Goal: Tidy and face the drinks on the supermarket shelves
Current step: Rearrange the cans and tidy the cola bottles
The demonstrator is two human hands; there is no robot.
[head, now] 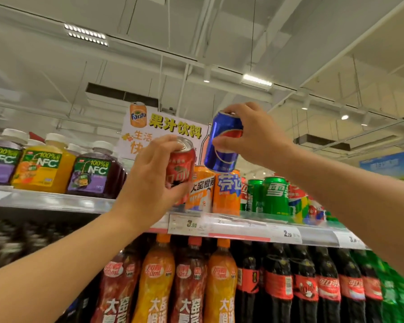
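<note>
Both arms raised to the top shelf (56, 201). Left hand (149, 180) wrapped around a red can (181, 164), fingers behind, thumb side toward the viewer; can tilted, its top leaning right, held just in front of the shelf edge. Right hand (250, 134) grips a blue can (222, 145) from above and the side, fingertips over the rim, thumb across the label; can tilted and lifted clear of the row, hovering just above the orange cans (215, 192).

On the shelf right of the orange cans: green cans (274, 194), then further cans, blurred, labels not readable from here. Left of the hands: juice jugs (42, 169) marked "100% NFC", purple, orange, dark. Price tags (187, 223) along the shelf lip. Shelf below: tall orange and red bottles (189, 280), dark cola bottles (303, 283) to their right. A Fanta sign (163, 129) stands behind the hands.
</note>
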